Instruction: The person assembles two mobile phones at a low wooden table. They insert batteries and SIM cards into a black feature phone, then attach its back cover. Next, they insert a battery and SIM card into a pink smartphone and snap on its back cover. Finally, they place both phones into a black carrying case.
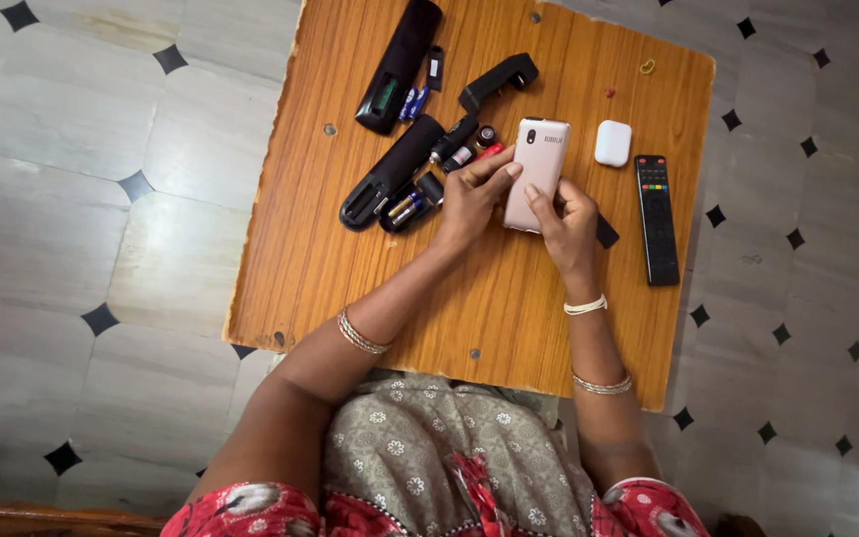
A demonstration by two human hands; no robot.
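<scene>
A pale pink phone (538, 159) lies back-up over the wooden table (330, 268), held between both hands. My left hand (469, 199) grips its left edge, with the thumb on the back cover. My right hand (566, 224) holds the lower right corner, its thumb pressed on the back. A small black piece (606, 233) peeks out from under my right hand.
Left of the phone lie two opened black remotes (395, 65) (390, 171), loose batteries (412, 102), and a black charger-like piece (497, 80). A white earbud case (612, 142) and a black remote (656, 219) lie to the right. A tiled floor surrounds the table.
</scene>
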